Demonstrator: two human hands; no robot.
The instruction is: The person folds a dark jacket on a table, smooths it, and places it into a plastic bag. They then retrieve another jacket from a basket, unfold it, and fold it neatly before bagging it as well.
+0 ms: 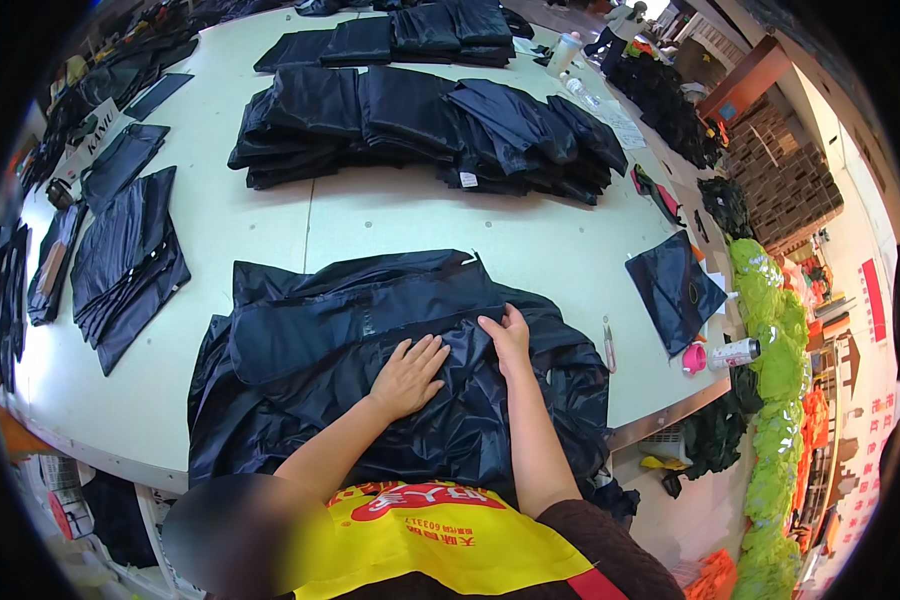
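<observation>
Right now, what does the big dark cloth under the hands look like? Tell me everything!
The dark cloth is blue-black and looks thin and shiny. It lies spread and wrinkled on the near part of the pale table. A smoother panel lies across it, and a small white bit shows at its far edge. The left hand rests flat on it; the right hand touches it too.

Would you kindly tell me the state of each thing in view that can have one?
Left hand: open, laid on the dark garment
Right hand: on the same garment, grip unclear
Dark garment: spread out, wrinkled
Long dark pile: folded, stacked
Dark stack at left: folded, slightly fanned
Small snips: lying down, blades unclear
</observation>
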